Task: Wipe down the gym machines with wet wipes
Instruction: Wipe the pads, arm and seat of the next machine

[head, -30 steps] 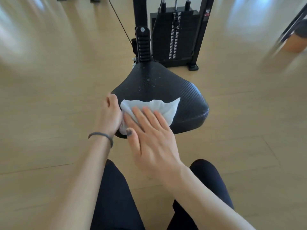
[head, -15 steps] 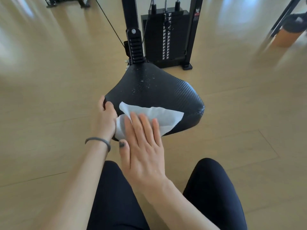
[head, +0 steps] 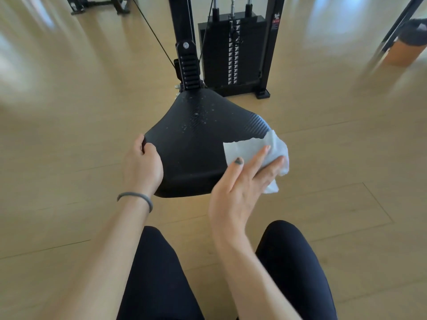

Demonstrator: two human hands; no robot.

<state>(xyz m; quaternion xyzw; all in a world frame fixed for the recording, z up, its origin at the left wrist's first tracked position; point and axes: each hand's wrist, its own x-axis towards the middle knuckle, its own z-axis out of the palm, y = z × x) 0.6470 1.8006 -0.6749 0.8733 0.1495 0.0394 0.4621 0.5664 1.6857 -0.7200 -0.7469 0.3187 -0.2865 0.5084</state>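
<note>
The wipe (head: 256,146) has slid right under flat right fingers (head: 261,155); left hand (head: 142,165) clamps the seat (head: 196,135); speckled rear needs wiping next.

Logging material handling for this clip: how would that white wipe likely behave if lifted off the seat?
Likely floppy: the wipe bunches and folds under the right hand, one corner drooping past the seat edge. Probably very light, since straight fingers alone move it. It may cling slightly if damp, though wetness cannot be judged here.
</note>
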